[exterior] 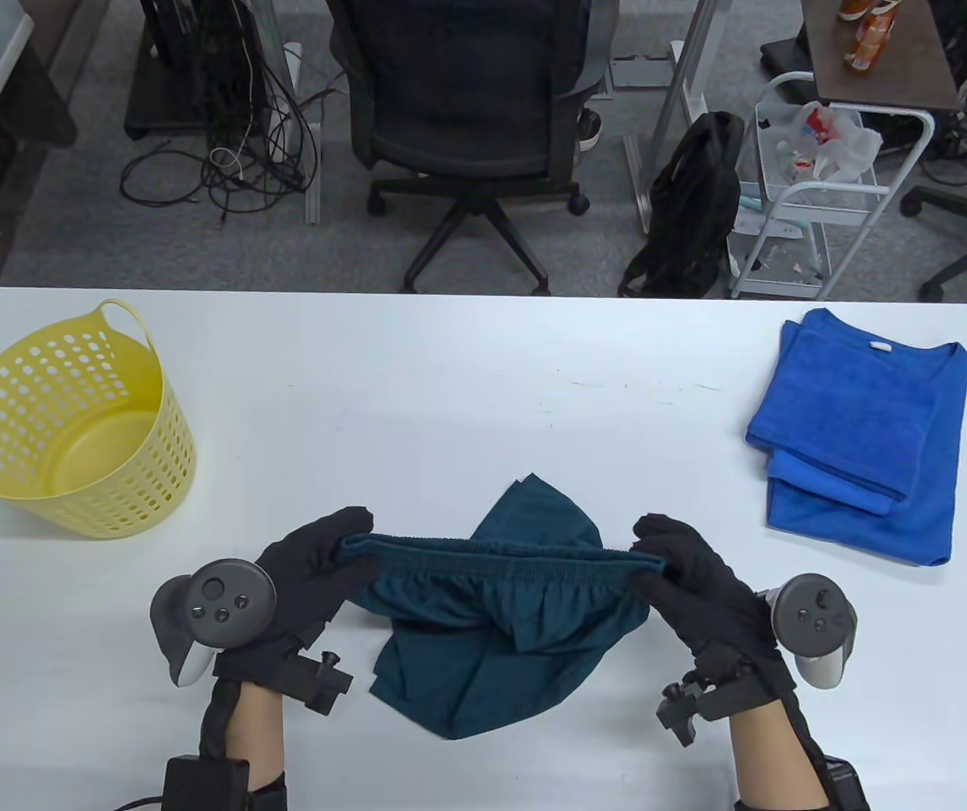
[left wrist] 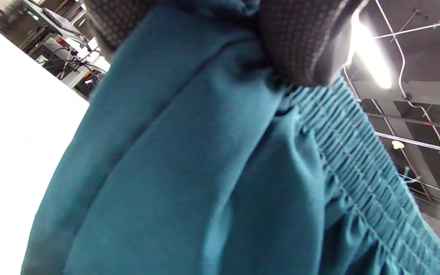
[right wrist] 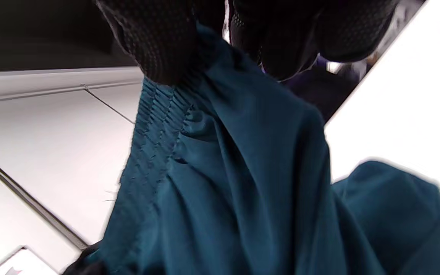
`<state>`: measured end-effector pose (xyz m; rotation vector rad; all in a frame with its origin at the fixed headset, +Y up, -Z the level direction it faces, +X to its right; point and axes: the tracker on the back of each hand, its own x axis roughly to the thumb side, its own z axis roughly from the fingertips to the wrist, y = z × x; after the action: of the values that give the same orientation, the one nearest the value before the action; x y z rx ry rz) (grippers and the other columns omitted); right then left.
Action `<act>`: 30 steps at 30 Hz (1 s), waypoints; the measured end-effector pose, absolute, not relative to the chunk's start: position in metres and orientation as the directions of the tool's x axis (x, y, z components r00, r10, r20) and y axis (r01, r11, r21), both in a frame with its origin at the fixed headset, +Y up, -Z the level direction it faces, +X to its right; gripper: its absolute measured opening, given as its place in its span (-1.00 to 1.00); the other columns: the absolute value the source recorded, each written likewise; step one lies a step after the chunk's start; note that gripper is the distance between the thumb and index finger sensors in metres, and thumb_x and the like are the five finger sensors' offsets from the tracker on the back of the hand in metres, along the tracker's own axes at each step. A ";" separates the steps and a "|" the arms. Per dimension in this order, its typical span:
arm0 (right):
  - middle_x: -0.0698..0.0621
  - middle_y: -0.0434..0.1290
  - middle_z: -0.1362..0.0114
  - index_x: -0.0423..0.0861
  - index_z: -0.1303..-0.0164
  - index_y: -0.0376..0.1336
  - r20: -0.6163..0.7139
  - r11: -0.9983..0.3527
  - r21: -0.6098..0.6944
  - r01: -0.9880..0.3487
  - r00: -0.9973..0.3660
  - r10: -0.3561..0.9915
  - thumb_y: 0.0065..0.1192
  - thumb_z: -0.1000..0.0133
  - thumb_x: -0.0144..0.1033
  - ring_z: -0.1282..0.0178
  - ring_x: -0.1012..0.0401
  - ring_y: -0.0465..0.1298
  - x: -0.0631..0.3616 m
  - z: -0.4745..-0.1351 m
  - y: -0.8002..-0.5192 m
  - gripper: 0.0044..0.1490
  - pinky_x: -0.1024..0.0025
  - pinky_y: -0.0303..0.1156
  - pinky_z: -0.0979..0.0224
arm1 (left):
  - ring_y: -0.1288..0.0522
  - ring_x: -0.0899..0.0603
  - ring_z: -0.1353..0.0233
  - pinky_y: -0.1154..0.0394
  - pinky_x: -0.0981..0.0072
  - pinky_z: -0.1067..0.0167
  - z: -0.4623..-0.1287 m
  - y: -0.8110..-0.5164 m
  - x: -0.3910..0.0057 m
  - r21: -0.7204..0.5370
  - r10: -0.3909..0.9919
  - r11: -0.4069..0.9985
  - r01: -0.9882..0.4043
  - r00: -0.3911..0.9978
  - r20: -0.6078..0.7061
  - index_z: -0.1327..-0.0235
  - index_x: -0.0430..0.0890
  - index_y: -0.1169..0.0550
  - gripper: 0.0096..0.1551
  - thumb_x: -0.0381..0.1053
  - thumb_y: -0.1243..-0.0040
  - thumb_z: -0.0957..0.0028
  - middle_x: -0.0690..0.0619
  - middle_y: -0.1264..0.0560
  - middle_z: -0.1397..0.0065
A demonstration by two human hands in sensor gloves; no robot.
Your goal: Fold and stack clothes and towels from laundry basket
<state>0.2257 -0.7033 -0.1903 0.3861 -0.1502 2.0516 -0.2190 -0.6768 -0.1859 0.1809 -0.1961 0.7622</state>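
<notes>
mostly hidden fingers (left wrist: 292,42) of both hands pinching teal shorts' (exterior: 491,625) waistband, lower fabric seemingly bunched on table (exterior: 449,380)

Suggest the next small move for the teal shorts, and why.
Probably lower the teal shorts flat onto the table. The left hand and right hand each pinch an end of the stretched waistband, while the legs hang bunched on the surface, too crumpled to fold.

R hand fingers (right wrist: 159,42) pinch teal shorts (right wrist: 243,183) at elastic waistband (right wrist: 151,130).
</notes>
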 end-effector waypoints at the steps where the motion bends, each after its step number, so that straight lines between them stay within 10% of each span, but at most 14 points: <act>1: -0.38 0.12 -0.70 -0.20 -0.40 0.32 0.330 -0.560 0.000 -0.829 -0.528 0.782 0.31 -0.28 -0.22 -0.51 -0.30 0.27 0.224 -0.188 -0.700 -0.46 -0.30 0.28 -0.44 | -0.70 -0.04 -0.20 -0.58 -0.09 -0.32 -0.185 -0.676 -0.218 0.126 0.649 0.721 -0.681 0.728 0.220 -0.37 0.11 -0.55 -0.41 0.14 -0.38 -0.04 0.13 -0.67 -0.28; 4: -0.37 0.10 -0.71 -0.12 -0.33 0.38 0.268 -0.774 -0.220 -0.594 -0.799 0.538 0.32 -0.23 -0.11 -0.47 -0.27 0.28 0.219 -0.178 -0.689 -0.47 -0.24 0.30 -0.42 | -0.53 -0.17 -0.43 -0.47 -0.16 -0.38 -0.182 -0.673 -0.214 0.230 0.497 0.822 -0.522 0.853 0.158 -0.31 0.23 -0.58 -0.45 0.20 -0.34 0.00 0.13 -0.60 -0.46; 7: -0.38 0.21 -0.64 -0.21 -0.34 0.37 0.292 -0.738 -0.190 -0.648 -0.754 0.588 0.29 -0.28 -0.21 -0.11 0.07 0.55 0.218 -0.175 -0.677 -0.48 0.22 0.57 -0.10 | -0.67 0.01 -0.14 -0.65 0.27 -0.03 -0.181 -0.669 -0.207 0.249 0.403 0.866 -0.434 0.900 0.167 -0.34 0.27 -0.55 -0.46 0.20 -0.26 -0.04 0.16 -0.63 -0.44; 10: -0.50 0.28 -0.56 -0.29 -0.52 0.20 0.274 -0.367 0.158 -0.917 -0.316 0.908 0.08 -0.38 -0.37 0.15 0.26 0.62 0.230 -0.180 -0.675 -0.47 0.51 0.64 0.15 | -0.72 0.13 0.17 -0.66 0.43 0.25 -0.179 -0.657 -0.212 0.132 0.660 0.691 -0.711 0.695 0.286 -0.46 0.19 -0.49 -0.45 0.16 -0.19 -0.16 -0.01 -0.61 -0.47; 13: -0.52 0.43 -0.37 -0.40 -0.60 0.11 0.092 0.163 0.511 -0.844 0.241 0.966 -0.02 -0.44 -0.45 0.24 0.26 0.64 0.239 -0.184 -0.663 -0.44 0.53 0.65 0.23 | -0.74 0.15 0.24 -0.67 0.47 0.33 -0.180 -0.632 -0.215 -0.189 0.872 0.352 -0.917 0.249 0.421 -0.55 0.04 -0.46 -0.44 0.11 -0.15 -0.28 -0.20 -0.62 -0.43; 18: -0.50 0.48 -0.23 -0.53 -0.57 0.09 -0.146 -0.164 0.362 -0.918 -0.230 0.962 -0.03 -0.44 -0.51 0.12 0.12 0.69 0.240 -0.241 -0.655 -0.43 0.39 0.71 0.12 | -0.79 0.16 0.17 -0.74 0.57 0.26 -0.258 -0.617 -0.210 -0.455 0.869 0.458 -0.764 0.493 0.047 -0.57 -0.20 -0.42 -0.42 0.06 -0.10 -0.38 -0.15 -0.68 -0.26; 21: -0.58 0.20 -0.58 -0.42 -0.58 0.08 -0.024 -0.448 0.156 -0.880 -0.457 0.889 -0.04 -0.38 -0.54 -0.41 -0.25 0.47 0.223 -0.288 -0.640 -0.43 -0.16 0.50 -0.34 | -0.70 -0.13 -0.34 -0.74 0.28 -0.17 -0.316 -0.615 -0.192 -0.246 0.777 0.608 -0.755 0.630 -0.014 -0.55 -0.12 -0.37 -0.43 0.01 -0.11 -0.30 -0.22 -0.50 -0.53; 24: -0.48 0.12 -0.66 -0.33 -0.57 0.10 0.292 -0.339 -0.144 -0.930 -0.367 0.883 -0.02 -0.34 -0.56 -0.54 -0.24 0.33 0.214 -0.299 -0.586 -0.44 -0.27 0.27 -0.47 | -0.57 -0.11 -0.52 -0.64 0.23 -0.36 -0.332 -0.564 -0.181 0.181 0.737 0.608 -0.773 0.634 0.233 -0.52 0.09 -0.33 -0.44 0.04 -0.09 -0.23 -0.07 -0.39 -0.66; 30: -0.22 0.07 -0.76 -0.07 -0.58 0.09 0.591 -0.403 -0.235 -0.884 -0.459 0.663 -0.01 -0.34 -0.47 -0.68 -0.13 0.23 0.222 -0.282 -0.517 -0.44 -0.34 0.14 -0.57 | -0.44 -0.12 -0.62 -0.54 0.19 -0.45 -0.309 -0.507 -0.193 0.327 0.574 0.517 -0.791 0.604 0.553 -0.49 0.21 -0.31 -0.43 0.08 -0.11 -0.19 0.05 -0.32 -0.71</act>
<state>0.2221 -0.5165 -0.2819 0.5070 -0.6512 1.9827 -0.1926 -0.5074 -0.3086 0.5967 -0.4040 0.8461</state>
